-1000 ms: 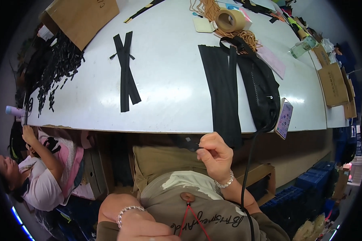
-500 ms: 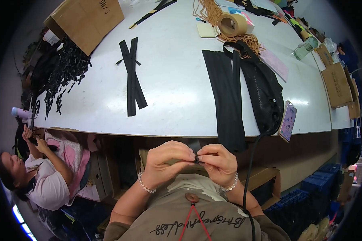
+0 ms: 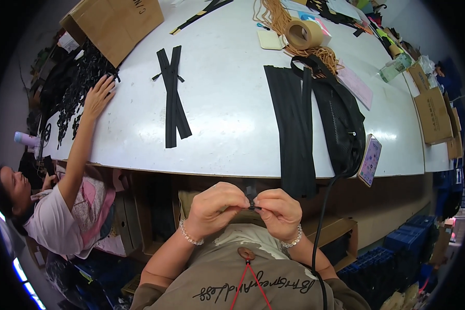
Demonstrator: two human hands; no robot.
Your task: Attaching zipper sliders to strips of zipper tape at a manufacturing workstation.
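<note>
Just off the table's near edge, my left hand [image 3: 219, 204] and my right hand [image 3: 280, 211] meet fingertip to fingertip. Both are closed in a pinch on a small black piece [image 3: 252, 205], perhaps a zipper part; it is too small and covered to make out fully. Beyond them on the table, two black zippers [image 3: 171, 106] lie crossed, with a pull sticking out on each side. To the right, a bundle of long black zippers [image 3: 293, 134] hangs over the near edge, beside a black bag [image 3: 338, 121].
A co-worker's hand [image 3: 98, 98] rests by a heap of small black pieces [image 3: 94, 62] and a cardboard box [image 3: 121, 31]. A phone [image 3: 370, 161] lies at the right edge, with a black cable [image 3: 323, 222] hanging nearby. Farther back are a tape roll [image 3: 304, 34] and tan cord [image 3: 274, 18].
The co-worker at the left has stretched an arm over the table to the black heap. My hands keep their pinch in almost the same place; the view has shifted slightly.
</note>
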